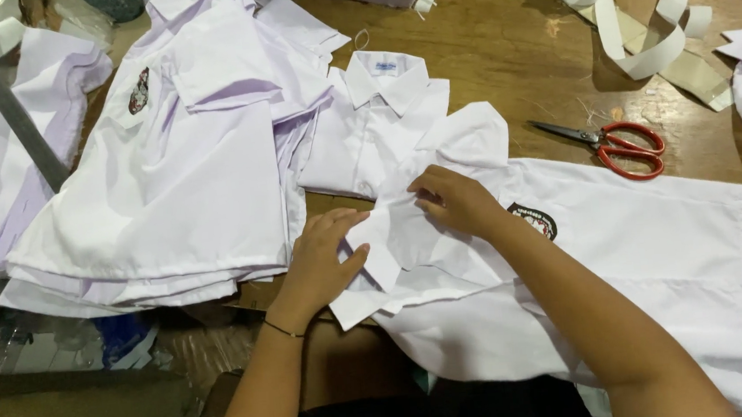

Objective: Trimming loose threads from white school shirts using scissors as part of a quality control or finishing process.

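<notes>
From the head view, your left hand (322, 257) lies on the collar (383, 243) of the white shirt (662, 263) spread in front of you, fingers bent and thumb out, pinching the collar's near flap. Your right hand (458, 199) rests palm down on the same collar just beside the left, fingers curled and pressing the fabric flat; they grip nothing that shows. The shirt lies open on the wooden table (499, 36), its body running away to the right of the collar, and a dark round badge (535, 219) sits on its chest just right of your right wrist. Touching the collar's far side lies a folded shirt (377, 123), buttoned, collar up. Left of the collar stands a stack (164, 191) of folded white shirts, the top one bearing a badge. Red-handled scissors (621, 146) lie beyond the spread shirt, right of the collar. Farther off, loose white strips (631, 7) curl on the table.
</notes>
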